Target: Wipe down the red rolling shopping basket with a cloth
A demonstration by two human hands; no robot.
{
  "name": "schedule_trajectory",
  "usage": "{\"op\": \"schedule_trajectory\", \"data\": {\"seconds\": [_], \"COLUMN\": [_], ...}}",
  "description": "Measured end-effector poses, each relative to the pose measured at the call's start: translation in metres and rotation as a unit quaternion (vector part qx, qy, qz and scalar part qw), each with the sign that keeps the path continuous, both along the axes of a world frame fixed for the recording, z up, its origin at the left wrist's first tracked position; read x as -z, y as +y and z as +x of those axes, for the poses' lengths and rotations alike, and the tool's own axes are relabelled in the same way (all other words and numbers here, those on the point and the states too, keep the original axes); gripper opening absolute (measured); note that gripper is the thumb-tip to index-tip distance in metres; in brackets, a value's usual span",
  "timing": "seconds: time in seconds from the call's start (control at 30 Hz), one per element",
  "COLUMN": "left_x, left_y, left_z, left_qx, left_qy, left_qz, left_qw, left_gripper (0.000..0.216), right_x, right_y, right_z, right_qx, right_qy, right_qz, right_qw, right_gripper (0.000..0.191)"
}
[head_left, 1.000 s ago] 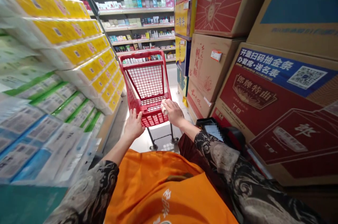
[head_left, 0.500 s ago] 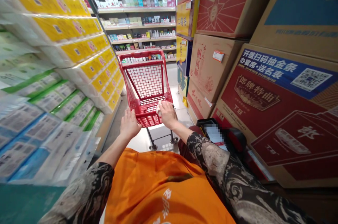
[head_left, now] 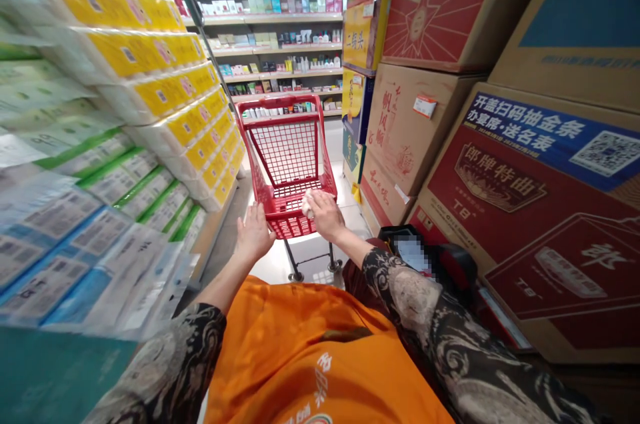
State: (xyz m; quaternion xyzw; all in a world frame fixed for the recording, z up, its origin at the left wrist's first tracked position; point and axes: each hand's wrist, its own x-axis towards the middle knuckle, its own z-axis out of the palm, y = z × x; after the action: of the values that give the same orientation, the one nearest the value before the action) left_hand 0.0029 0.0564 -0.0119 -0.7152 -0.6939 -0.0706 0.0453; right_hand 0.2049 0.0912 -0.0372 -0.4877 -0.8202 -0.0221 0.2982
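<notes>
A red plastic shopping cart (head_left: pixel 295 119) stands in front of me, its mesh basket facing up. At its near left corner, my left hand (head_left: pixel 254 234) is on the rim, with the fingers along the outside and the thumb along the near edge. My right hand (head_left: pixel 326 216) is at the near right part of the rim. A crumpled white cloth (head_left: pixel 308 204) sticks out from under its fingers and presses against the cart. Part of the cloth is hidden by that hand. Inside the basket I see only red mesh and slats.
Yellow-and-white packs (head_left: pixel 165 94) are stacked on the left, with green and blue packs (head_left: pixel 135 177) nearer. Tall carton stacks (head_left: pixel 400 124) line the right side, and a black object (head_left: pixel 450 264) sits low beside them. Shelves of small goods (head_left: pixel 280 47) close off the far end.
The view has turned slightly left, so everything sits a little further right. Both hands stay at the cart's near rim; the right hand and cloth have shifted slightly left along it.
</notes>
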Motion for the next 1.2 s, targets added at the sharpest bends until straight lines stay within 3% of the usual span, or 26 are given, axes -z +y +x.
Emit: {"op": "schedule_trajectory", "data": {"seconds": [0.07,0.13,0.3,0.37,0.47,0.6,0.67,0.77,0.9,1.0,1.07,1.13,1.2], "left_x": [0.001,0.002,0.004,0.003,-0.001,-0.005,-0.005,-0.003,-0.002,-0.003,-0.007,-0.013,-0.021], "left_y": [-0.001,-0.001,-0.002,-0.003,-0.005,-0.009,-0.010,-0.012,-0.015,-0.015,-0.012,-0.007,0.001], "left_z": [0.003,0.005,0.005,0.002,-0.003,-0.008,-0.005,0.003,0.009,0.007,0.008,0.016,0.030], "left_qx": [-0.005,-0.006,0.000,0.000,0.002,-0.014,-0.015,0.006,0.016,0.014,0.017,0.031,0.044], "left_qy": [-0.001,-0.003,-0.006,-0.009,-0.016,-0.035,-0.041,-0.039,-0.016,-0.021,-0.080,-0.211,-0.408], "left_qz": [0.004,0.010,0.024,0.026,0.027,0.022,0.018,0.005,-0.017,-0.022,0.001,0.038,0.052], "left_qw": [1.000,1.000,1.000,1.000,1.000,0.999,0.999,0.999,1.000,0.999,0.997,0.976,0.910], "left_gripper": [0.076,0.076,0.074,0.073,0.072,0.072,0.073,0.073,0.071,0.071,0.072,0.071,0.069], "right_x": [-0.001,-0.003,-0.008,-0.008,-0.005,-0.002,-0.001,0.004,0.007,0.000,-0.011,-0.028,-0.045], "right_y": [0.000,-0.003,-0.015,-0.016,-0.012,0.000,0.002,-0.004,-0.012,-0.011,-0.010,-0.009,-0.011], "right_z": [0.007,-0.005,-0.071,-0.079,-0.051,0.016,0.032,0.013,-0.036,-0.035,-0.019,-0.003,0.003], "right_qx": [0.034,0.037,-0.061,-0.085,-0.096,-0.013,0.018,0.007,-0.082,-0.087,-0.065,-0.045,-0.054], "right_qy": [0.012,-0.001,-0.063,-0.067,-0.068,-0.035,-0.017,-0.021,-0.057,-0.036,0.034,0.146,0.254], "right_qz": [-0.001,-0.001,0.023,0.035,0.044,0.048,0.060,0.062,0.053,0.024,-0.003,-0.027,-0.061], "right_qw": [0.999,0.999,0.996,0.994,0.992,0.998,0.998,0.998,0.994,0.995,0.997,0.988,0.964], "right_gripper": [0.043,0.044,0.042,0.041,0.041,0.042,0.043,0.045,0.043,0.041,0.041,0.040,0.039]}}
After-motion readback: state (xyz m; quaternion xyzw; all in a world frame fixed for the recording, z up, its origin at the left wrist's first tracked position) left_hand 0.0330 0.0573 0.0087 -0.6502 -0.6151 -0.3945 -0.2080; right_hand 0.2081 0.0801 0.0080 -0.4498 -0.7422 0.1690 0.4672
